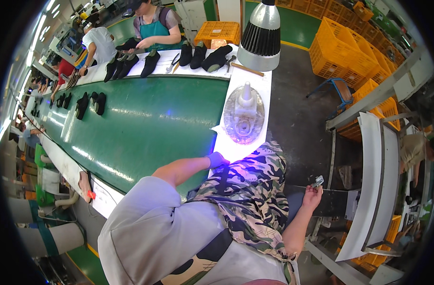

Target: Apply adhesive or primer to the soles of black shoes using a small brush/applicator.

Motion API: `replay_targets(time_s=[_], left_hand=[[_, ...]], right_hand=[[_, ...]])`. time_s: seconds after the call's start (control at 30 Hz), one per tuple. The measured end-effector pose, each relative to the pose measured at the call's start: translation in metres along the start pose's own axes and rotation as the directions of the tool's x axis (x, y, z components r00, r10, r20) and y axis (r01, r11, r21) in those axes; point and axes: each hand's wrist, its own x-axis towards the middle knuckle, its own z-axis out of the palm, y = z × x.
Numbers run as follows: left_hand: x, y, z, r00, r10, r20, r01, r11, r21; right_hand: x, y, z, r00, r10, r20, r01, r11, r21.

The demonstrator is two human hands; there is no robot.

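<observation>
My left hand [218, 160] rests at the near end of the white worktop [261, 83], against the camouflage apron [245, 185] I wear. Its wrist and back look purple-blue under a bright violet glare that hides the fingers. Out to my right, away from the worktop, my right hand [312, 196] is closed with its palm upward. From its fingertips sticks up a small silvery metal piece [318, 181], too small to name. On the worktop ahead of me stands a whitish cone-topped bottle [246, 102] on an oval, clear-looking dish [231, 126].
A large lamp [259, 40] hangs over the worktop. Left of it runs a green conveyor belt [155, 118] bearing black shoes [99, 103]. More shoes [150, 64] and pliers [172, 63] lie along its far ledge, where a co-worker [155, 28] holds a shoe. Yellow crates [343, 52] and a blue stool [338, 90] stand right.
</observation>
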Motion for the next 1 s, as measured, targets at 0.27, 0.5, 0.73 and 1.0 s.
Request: replay_targets(time_s=[0.27, 0.5, 0.73, 1.0], left_hand=[[-0.002, 0.001, 0.0, 1.0, 0.008, 0.016, -0.008, 1.0, 0.002], [-0.003, -0.001, 0.002, 1.0, 0.021, -0.002, -0.021, 1.0, 0.017], [0.0, -0.002, 0.002, 1.0, 0.002, 0.002, -0.002, 0.999, 0.054], [0.008, -0.007, 0.002, 0.997, -0.073, 0.028, 0.072, 0.996, 0.044]], right_hand=[[-0.002, 0.0, 0.001, 0.999, -0.015, -0.028, 0.015, 1.0, 0.018], [-0.003, 0.002, -0.001, 0.999, -0.016, -0.045, 0.018, 0.999, 0.045], [0.0, 0.003, -0.008, 1.0, -0.01, -0.023, 0.011, 0.999, 0.035], [0.0, 0.004, -0.008, 0.999, -0.028, -0.019, 0.028, 0.999, 0.035]])
